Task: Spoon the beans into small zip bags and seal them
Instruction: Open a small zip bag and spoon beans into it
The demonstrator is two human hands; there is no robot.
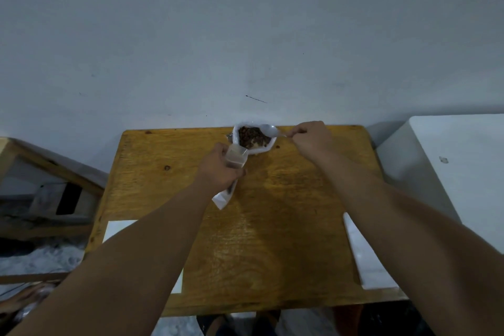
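A large open white bag [268, 147] of brown beans [252, 137] stands at the far edge of the wooden table [286, 226], against the wall. My left hand [219, 172] grips a small clear zip bag [236, 159], mouth up and open, just left of the bean bag. Its white lower end sticks out below my fist. My right hand [311, 139] pinches the handle of a clear plastic spoon [270, 130], whose bowl hovers over the beans at the bag's right rim.
A white sheet [120, 229] lies on the table's near left, partly under my left forearm. Another white sheet [362, 254] lies along the right edge. A white block [450, 166] stands right of the table, and a wooden frame [41, 172] to the left.
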